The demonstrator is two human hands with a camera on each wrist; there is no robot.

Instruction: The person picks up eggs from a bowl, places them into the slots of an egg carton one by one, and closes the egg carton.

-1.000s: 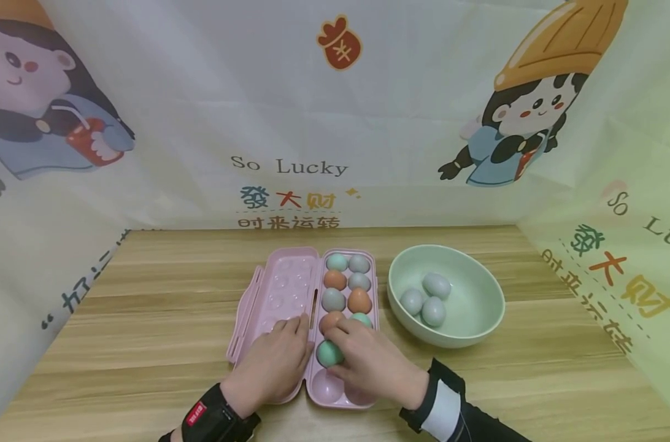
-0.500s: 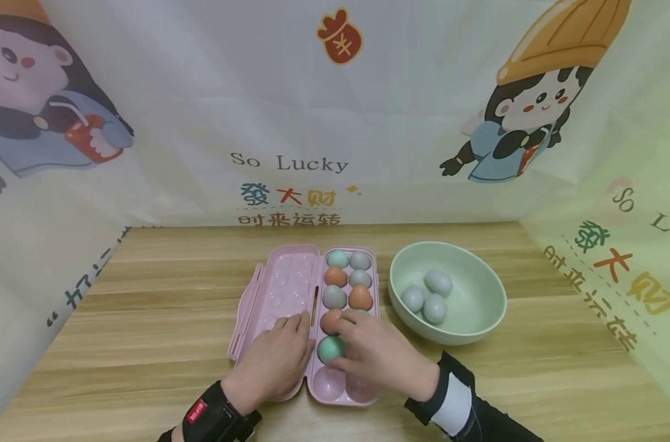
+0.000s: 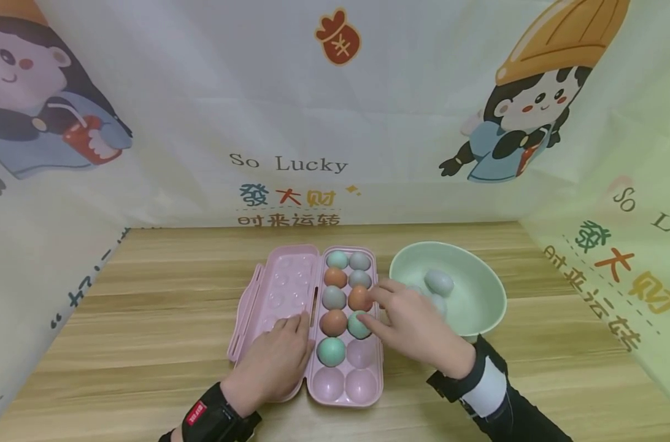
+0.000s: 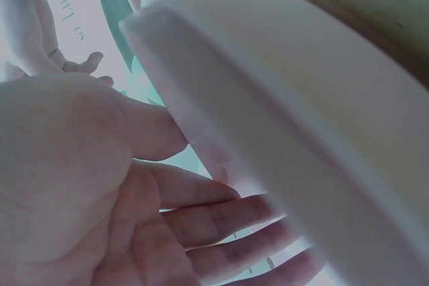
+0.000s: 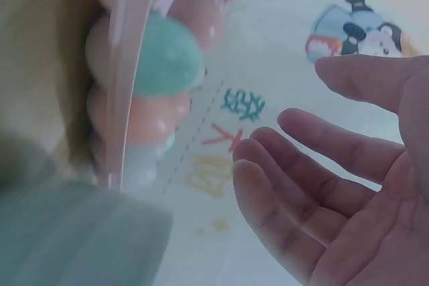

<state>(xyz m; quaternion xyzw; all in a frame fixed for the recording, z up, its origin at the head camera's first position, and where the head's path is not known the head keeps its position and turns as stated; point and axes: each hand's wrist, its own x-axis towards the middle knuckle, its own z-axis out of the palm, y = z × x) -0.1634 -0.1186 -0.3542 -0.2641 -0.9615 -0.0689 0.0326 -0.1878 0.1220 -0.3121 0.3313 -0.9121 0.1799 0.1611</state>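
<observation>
The right grip point(image 3: 415, 320), wide and empty, hovers just right of an oval mint-green egg point(image 3: 357, 326) seated in the pink plastic egg carton point(image 3: 328, 383); the left grip point(image 3: 271, 363) rests straight-fingered on its open lid point(image 3: 285, 270). Sweeping low, the right grip could bump the round pale-green bowl point(image 3: 478, 298) just beyond it.

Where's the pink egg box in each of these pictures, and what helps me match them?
Head: the box lies open, lower middle.
Left wrist: the box, large and close, slants from upper middle to lower right.
Right wrist: the box stands edge-on, upper left.
Shared landmark: right hand, upper left in left wrist, at right in right wrist.
</observation>
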